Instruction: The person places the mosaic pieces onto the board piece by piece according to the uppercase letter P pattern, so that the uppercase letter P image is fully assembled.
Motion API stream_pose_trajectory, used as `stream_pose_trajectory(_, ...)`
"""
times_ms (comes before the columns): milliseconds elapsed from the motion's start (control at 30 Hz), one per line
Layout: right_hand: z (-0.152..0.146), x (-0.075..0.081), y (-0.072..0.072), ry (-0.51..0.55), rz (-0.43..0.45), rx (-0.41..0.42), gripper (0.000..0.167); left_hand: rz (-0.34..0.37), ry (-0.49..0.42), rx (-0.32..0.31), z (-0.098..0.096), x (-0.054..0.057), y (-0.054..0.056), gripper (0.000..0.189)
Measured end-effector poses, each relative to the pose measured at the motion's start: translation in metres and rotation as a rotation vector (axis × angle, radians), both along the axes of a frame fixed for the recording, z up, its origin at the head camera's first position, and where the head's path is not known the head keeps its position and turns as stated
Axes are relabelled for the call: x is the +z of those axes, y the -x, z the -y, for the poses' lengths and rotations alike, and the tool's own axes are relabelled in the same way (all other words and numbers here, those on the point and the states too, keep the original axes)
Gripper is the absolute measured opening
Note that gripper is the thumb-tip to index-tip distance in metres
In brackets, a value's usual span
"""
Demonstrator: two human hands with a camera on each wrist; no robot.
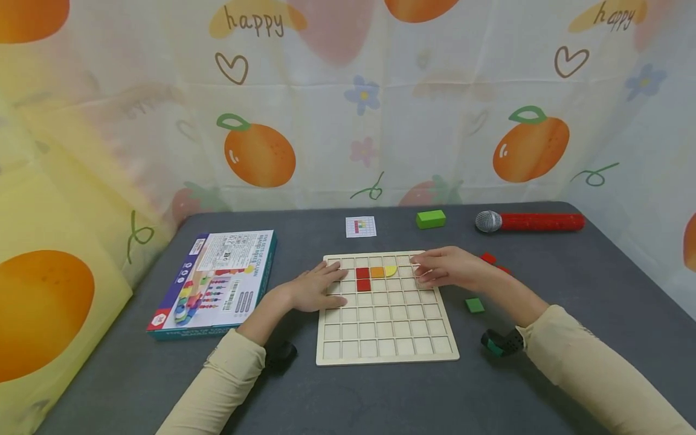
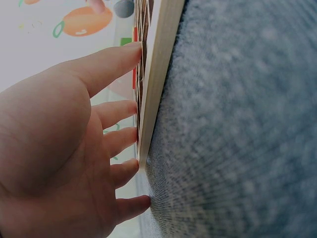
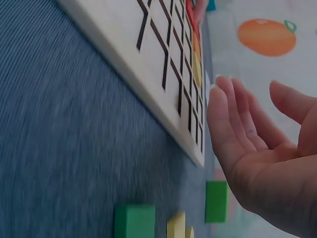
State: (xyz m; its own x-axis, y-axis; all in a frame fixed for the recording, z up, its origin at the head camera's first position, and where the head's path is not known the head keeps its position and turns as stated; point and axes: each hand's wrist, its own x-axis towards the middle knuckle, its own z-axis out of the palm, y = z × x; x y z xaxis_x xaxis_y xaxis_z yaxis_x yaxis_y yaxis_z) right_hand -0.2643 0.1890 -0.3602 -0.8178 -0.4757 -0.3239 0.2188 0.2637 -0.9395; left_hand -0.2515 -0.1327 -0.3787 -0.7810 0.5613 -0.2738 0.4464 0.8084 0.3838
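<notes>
- The wooden grid board (image 1: 388, 331) lies flat on the worktop (image 1: 380, 399), in front of you, between your two hands.
- In its upper cells are two red squares (image 1: 362, 285), one orange square (image 1: 377, 272) and one yellow rounded piece (image 1: 390, 271).
- Your left hand (image 1: 315, 289) is spread at the board's left edge, grasping nothing.
- Your right hand (image 1: 454, 267) is relaxed, fingers slightly bent, without any piece, at the upper right corner; I cannot tell if it touches.
- Near your right forearm lies a green tile (image 1: 475, 305).
- Left stands apart a box (image 1: 217, 284).
</notes>
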Motion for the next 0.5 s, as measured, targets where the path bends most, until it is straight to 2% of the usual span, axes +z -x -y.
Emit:
stream_pose_trajectory(100,-0.012,0.001,0.0,0.01,-0.017,0.014,0.051,-0.003,0.003,0.001,0.0,0.0,0.0,0.071)
stream_pose_trajectory(267,-0.032,0.001,0.0,-0.039,-0.081,0.011,0.052,-0.008,0.005,0.002,0.0,0.0,0.001,0.07)
stream_pose_trajectory(500,-0.057,0.002,-0.002,-0.051,-0.096,-0.049,0.057,-0.008,0.013,0.001,0.0,0.0,0.0,0.07)
